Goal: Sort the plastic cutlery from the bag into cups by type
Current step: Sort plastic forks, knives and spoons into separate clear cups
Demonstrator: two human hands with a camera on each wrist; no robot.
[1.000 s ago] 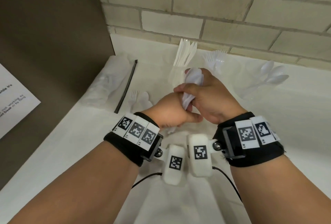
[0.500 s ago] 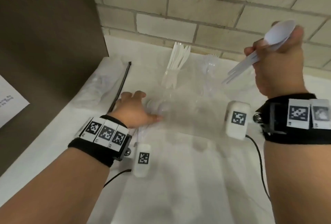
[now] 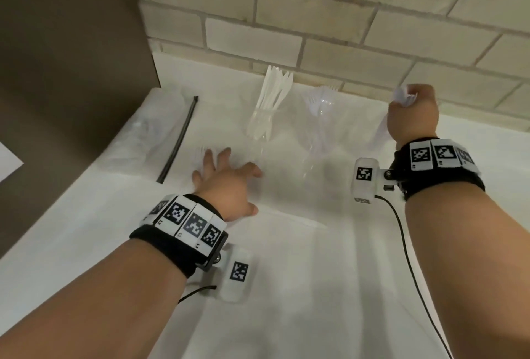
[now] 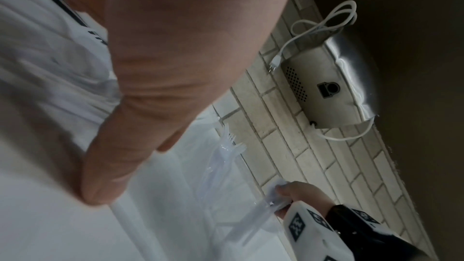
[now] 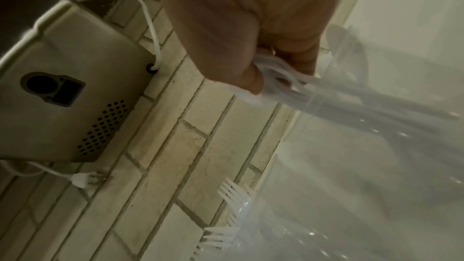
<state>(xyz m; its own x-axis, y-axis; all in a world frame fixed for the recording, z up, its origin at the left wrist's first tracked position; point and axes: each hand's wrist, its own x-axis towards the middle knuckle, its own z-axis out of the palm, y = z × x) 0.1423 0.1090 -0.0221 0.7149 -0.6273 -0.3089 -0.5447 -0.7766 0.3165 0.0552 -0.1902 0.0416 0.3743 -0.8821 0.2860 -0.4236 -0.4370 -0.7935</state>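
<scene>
My right hand (image 3: pixel 410 97) grips a bundle of white spoons (image 3: pixel 401 94) at the far right by the wall, bowls up and handles pointing down. In the right wrist view the spoons (image 5: pixel 276 84) run down into a clear cup (image 5: pixel 391 118). My left hand (image 3: pixel 229 166) lies over the white table with fingers spread, next to a loose fork (image 3: pixel 200 154). A clear cup of knives (image 3: pixel 268 112) and a clear cup of forks (image 3: pixel 321 109) stand between the hands. The near-empty plastic bag (image 3: pixel 134 140) lies at the left.
A black zip tie (image 3: pixel 179 140) lies beside the bag. A brick wall (image 3: pixel 344 29) closes the back, a dark panel (image 3: pixel 66 43) the left. A steel hand dryer (image 5: pixel 62 90) with a white cord hangs on the wall. White tabletop (image 3: pixel 286 287) stretches in front.
My right hand took the spoons out of both hands, swung right and up, then came down by the wall. My left hand went left to the table and spread its fingers.
</scene>
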